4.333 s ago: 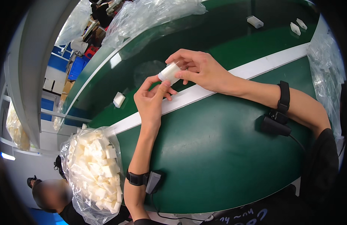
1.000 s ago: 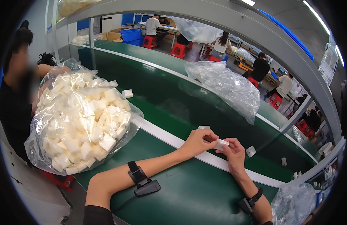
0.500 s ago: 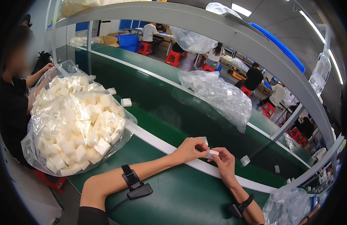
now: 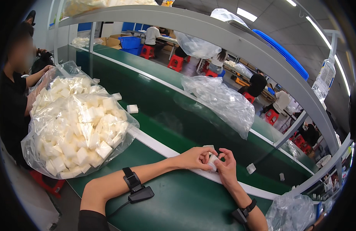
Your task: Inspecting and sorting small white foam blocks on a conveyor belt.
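Observation:
My left hand (image 4: 195,158) and my right hand (image 4: 225,167) meet over the white edge strip of the green belt (image 4: 162,119). Together they pinch one small white block (image 4: 212,161), mostly hidden by the fingers. Both forearms rest on the green table (image 4: 178,204), each with a black wrist band. A big clear bag of several white blocks (image 4: 76,127) stands to my left, well apart from both hands.
Loose white blocks (image 4: 132,109) lie on the belt, others (image 4: 251,168) to the right of my hands. An empty clear bag (image 4: 224,102) lies across the belt. A person in black (image 4: 12,96) sits at the far left. More workers sit beyond.
The view has swung from the tabletop up and left toward the bag and hall. My hands have stayed together on the white block, now lower near the belt's edge strip.

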The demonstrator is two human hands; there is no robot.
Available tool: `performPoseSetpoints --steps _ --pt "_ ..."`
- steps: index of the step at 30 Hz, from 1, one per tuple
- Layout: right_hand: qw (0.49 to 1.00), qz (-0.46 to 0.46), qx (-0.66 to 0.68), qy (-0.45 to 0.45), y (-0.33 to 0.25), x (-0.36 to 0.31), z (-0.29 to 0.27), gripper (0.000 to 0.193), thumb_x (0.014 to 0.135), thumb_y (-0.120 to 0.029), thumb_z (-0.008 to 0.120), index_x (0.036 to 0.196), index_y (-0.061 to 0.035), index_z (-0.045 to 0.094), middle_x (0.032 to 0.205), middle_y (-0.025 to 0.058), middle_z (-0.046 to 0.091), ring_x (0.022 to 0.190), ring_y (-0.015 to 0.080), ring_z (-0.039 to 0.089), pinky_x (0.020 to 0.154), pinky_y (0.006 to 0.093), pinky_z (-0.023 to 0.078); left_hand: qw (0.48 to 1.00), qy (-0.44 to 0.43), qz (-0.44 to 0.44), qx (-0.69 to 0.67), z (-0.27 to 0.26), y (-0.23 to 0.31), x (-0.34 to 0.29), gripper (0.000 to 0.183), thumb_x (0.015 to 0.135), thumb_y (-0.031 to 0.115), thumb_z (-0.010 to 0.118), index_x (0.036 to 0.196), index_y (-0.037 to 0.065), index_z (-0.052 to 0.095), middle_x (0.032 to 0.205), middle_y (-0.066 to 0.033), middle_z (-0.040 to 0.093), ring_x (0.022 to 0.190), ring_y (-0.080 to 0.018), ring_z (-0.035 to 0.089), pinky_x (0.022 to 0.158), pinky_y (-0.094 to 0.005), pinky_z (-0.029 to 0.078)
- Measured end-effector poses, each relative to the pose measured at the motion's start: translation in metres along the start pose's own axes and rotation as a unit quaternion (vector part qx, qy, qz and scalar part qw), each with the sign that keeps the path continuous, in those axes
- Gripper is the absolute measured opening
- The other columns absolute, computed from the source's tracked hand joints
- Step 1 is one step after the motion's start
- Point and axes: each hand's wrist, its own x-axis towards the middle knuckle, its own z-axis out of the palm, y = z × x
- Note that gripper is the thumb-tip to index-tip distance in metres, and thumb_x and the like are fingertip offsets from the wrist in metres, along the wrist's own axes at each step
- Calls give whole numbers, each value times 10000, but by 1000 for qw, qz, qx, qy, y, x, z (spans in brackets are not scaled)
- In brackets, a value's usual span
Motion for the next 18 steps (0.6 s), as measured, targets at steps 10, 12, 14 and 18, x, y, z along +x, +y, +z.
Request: performPoseSetpoints --steps 10,12,14,18 --pt "996 -12 -2 -83 -14 -3 0 523 851 22 689 1310 5 438 1328 135 480 1162 223 573 892 344 547 996 71 1 -48 1 6 -2 445 830 83 787 1184 -2 531 804 -28 640 734 -77 656 717 -219 493" --pt "996 -26 13 -89 -14 -3 1 523 843 17 698 1298 5 440 1288 130 511 1173 222 570 900 353 554 996 73 10 -47 1 8 -3 429 828 83 787 1165 5 533 808 -33 649 736 -82 661 718 -221 497" --pt "995 -21 9 -92 -15 -3 1 517 836 12 705 1285 5 449 1271 128 521 1166 222 575 892 355 561 997 80 11 -14 2 9 -3 416 825 89 788 1143 12 532 806 -33 653 756 -78 663 722 -221 498" --pt "994 -31 46 -97 -16 -1 1 477 817 -1 724 1229 0 482 1239 131 536 1121 223 602 839 341 577 996 88 28 -3 6 8 -4 420 824 90 791 1142 8 530 828 -39 668 779 -75 663 734 -221 501"
